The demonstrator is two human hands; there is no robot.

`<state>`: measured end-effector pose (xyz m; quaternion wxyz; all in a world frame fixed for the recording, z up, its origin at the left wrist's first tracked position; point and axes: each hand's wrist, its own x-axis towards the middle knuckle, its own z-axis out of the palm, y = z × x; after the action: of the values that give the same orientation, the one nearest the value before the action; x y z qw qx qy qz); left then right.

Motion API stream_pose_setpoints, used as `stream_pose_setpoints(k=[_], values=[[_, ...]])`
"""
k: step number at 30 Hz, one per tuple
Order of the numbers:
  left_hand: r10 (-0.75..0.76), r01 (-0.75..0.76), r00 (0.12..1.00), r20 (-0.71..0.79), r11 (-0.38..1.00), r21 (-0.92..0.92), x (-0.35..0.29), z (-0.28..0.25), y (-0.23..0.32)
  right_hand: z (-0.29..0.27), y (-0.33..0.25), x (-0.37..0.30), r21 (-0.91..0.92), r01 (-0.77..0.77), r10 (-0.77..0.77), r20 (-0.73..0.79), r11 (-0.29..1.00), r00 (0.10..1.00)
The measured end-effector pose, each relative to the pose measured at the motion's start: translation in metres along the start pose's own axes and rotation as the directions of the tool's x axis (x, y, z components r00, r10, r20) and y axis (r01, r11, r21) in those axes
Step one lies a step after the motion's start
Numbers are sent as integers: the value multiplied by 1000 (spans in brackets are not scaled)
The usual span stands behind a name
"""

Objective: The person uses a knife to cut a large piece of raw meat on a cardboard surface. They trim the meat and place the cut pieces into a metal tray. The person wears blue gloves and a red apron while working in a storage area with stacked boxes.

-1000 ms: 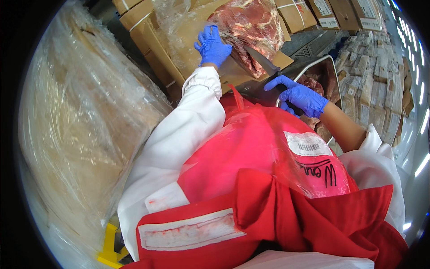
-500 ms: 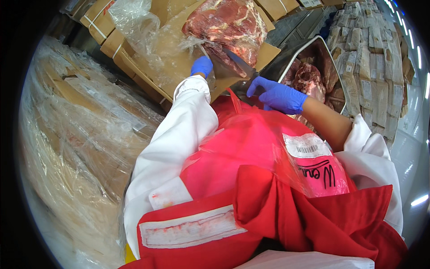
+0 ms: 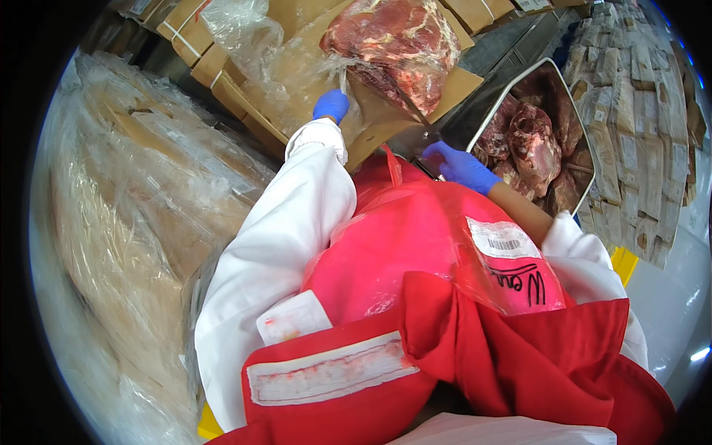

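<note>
A large piece of raw red meat (image 3: 404, 44) with white fat lies on a cardboard sheet (image 3: 371, 137) ahead of me. My left hand (image 3: 331, 105), in a blue glove, is closed on clear plastic film (image 3: 343, 80) that bunches up beside the meat. My right hand (image 3: 464, 169), gloved the same, is closed round the handle of a knife, partly hidden by the fingers. Its blade (image 3: 416, 110) points away from me, seen nearly edge-on, along the near right side of the meat.
At the right stands a metal bin (image 3: 586, 137) holding several raw meat pieces (image 3: 535, 144). Film-wrapped cartons (image 3: 156, 215) are stacked at left, more cartons (image 3: 630, 119) at far right. Strapped boxes (image 3: 182, 33) stand at the back.
The knife blade has turned from showing its broad side to nearly edge-on. My right hand has shifted slightly down and left; the left still grips the film. The view has shifted a little.
</note>
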<state>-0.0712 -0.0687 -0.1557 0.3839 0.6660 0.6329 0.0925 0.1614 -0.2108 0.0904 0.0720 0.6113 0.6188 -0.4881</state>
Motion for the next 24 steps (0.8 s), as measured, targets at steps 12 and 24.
stream_pose_setpoints(k=[12, 24], values=[[76, -75, 997, -29, 996, 40, -2, -8, 6, 9, -12, 29, 454, 68, -126, 98, 888, 987], [53, -47, 997, -60, 994, 96, 1, -16, -2, 28, 29, 20, -13, 94, -94, -81, 996, 992]])
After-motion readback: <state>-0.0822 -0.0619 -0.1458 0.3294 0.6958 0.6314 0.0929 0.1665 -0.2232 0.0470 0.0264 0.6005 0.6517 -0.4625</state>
